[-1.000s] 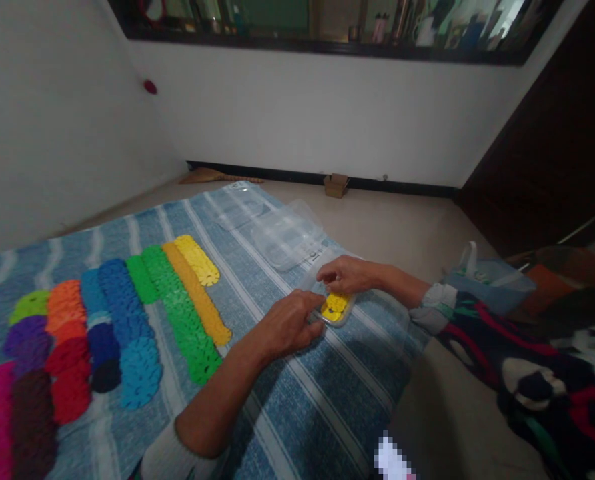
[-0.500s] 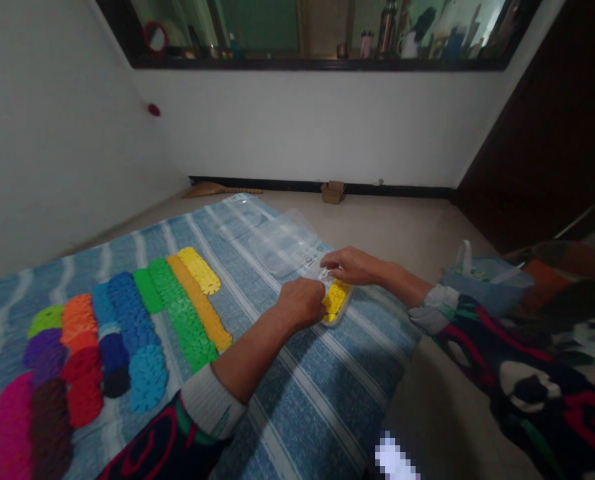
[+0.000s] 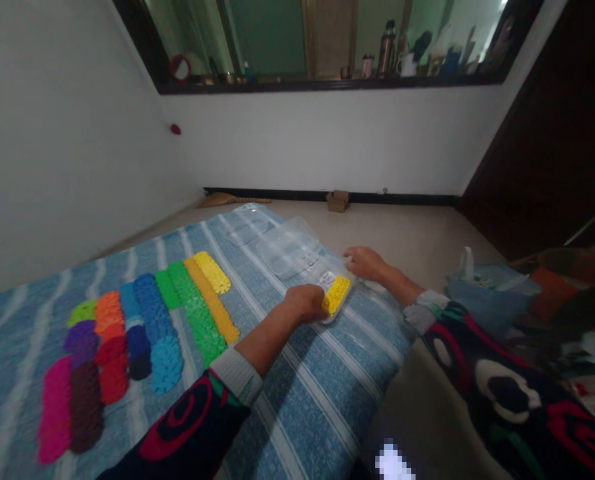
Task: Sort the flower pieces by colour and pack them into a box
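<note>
Close to the right edge of the striped cloth (image 3: 297, 400), I see a clear box (image 3: 332, 320) with yellow pieces (image 3: 337, 294) filling it. The left hand (image 3: 305, 303) touches the box's left side, fingers curled in; the fingertips are hidden from me, so I cannot tell whether that grip is clamped on it. Just past the box on the other side is the right hand (image 3: 365, 262), fingers bent, apart from the yellow pieces; I cannot tell whether its grip is together or apart. Clear trays (image 3: 287, 247) lie beyond the box, between it and the cloth's far corner. Toward the left edge, well apart from the box, are coloured rows, among them yellow (image 3: 212, 272), green (image 3: 197, 313), blue (image 3: 158, 307) and pink (image 3: 56, 407). Off the right edge stands a blue bag (image 3: 492, 300); past the far corner, a carton (image 3: 337, 201) sits by the wall.
</note>
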The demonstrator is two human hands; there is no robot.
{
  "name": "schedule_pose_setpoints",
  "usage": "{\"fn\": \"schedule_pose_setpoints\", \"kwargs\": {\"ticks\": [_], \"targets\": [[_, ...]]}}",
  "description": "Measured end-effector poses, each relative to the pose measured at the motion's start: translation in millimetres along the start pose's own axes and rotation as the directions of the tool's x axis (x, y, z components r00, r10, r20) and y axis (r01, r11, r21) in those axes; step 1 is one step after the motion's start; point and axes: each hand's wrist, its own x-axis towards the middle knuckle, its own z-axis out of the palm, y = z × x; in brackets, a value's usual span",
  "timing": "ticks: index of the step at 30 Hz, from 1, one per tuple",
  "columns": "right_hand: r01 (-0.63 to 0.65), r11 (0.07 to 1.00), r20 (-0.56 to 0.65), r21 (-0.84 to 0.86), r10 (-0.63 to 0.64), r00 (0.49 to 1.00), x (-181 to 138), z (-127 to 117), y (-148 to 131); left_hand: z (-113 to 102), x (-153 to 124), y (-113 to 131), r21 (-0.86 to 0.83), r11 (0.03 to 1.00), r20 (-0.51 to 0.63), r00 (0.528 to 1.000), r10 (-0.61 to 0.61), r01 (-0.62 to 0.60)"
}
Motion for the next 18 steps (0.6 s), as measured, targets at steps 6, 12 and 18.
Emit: {"fn": "schedule_pose_setpoints", "kwargs": {"ticks": [6,12,18], "targets": [[0.055,0.998,0.103,-0.005,-0.055,0.993,-8,11,-19,10,-23,-12,0.037,0.999,0.032,0.999,0.032,-0.033],[0.177,0.982,0.196,0.069,-0.187,0.962,-50,23,-66,37,-77,-38,0.027,0.999,0.121,0.992,0.024,-0.028],[0.186,0.937,0.233,0.297,-0.26,0.937,-89,37,-115,65,-126,-60,0.022,1.0,0.198,0.98,-0.001,-0.003]]}}
